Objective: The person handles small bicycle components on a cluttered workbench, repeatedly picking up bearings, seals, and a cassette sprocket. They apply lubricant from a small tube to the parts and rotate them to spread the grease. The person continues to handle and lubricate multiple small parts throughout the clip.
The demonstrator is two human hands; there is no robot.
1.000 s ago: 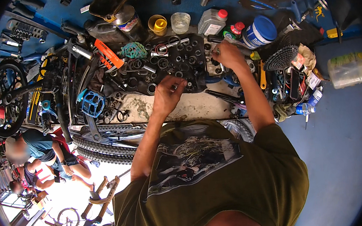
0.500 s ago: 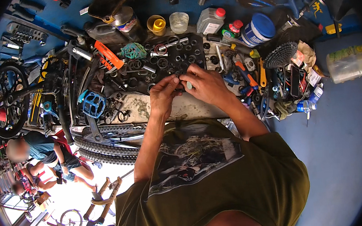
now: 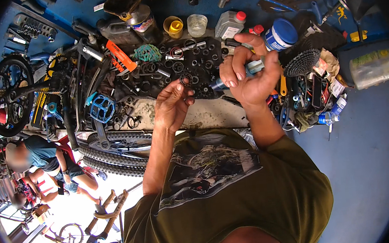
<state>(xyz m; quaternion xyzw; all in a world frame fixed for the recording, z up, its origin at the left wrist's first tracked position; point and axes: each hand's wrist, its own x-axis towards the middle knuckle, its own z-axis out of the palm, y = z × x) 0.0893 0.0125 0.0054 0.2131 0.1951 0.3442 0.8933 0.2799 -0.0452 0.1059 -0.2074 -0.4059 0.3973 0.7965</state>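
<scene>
My left hand (image 3: 173, 104) is closed, pinching a small dark ring (image 3: 186, 79) between thumb and fingertips over the parts mat. To its right, my right hand (image 3: 251, 72) is raised and wraps its fingers around a slim syringe (image 3: 255, 66) with a pale body. The syringe's bluish front end (image 3: 219, 85) points left toward the ring, without touching it. Part of the barrel is hidden behind the fingers. Beneath both hands lies a dark mat (image 3: 157, 81) scattered with several small rings and metal parts.
A blue pedal (image 3: 102, 107) and crank parts crowd the left. Behind the mat stand a yellow cup (image 3: 173, 27), a clear cup (image 3: 197, 24), a grey bottle (image 3: 230, 24) and a blue-lidded tub (image 3: 281, 34). A cassette (image 3: 301, 62) sits right. Bicycle tires (image 3: 112, 159) lie below the bench edge.
My hands have moved apart. My right hand has lifted and shifted right, turning so the syringe shows lengthwise. The ring in my left hand is now plainly visible.
</scene>
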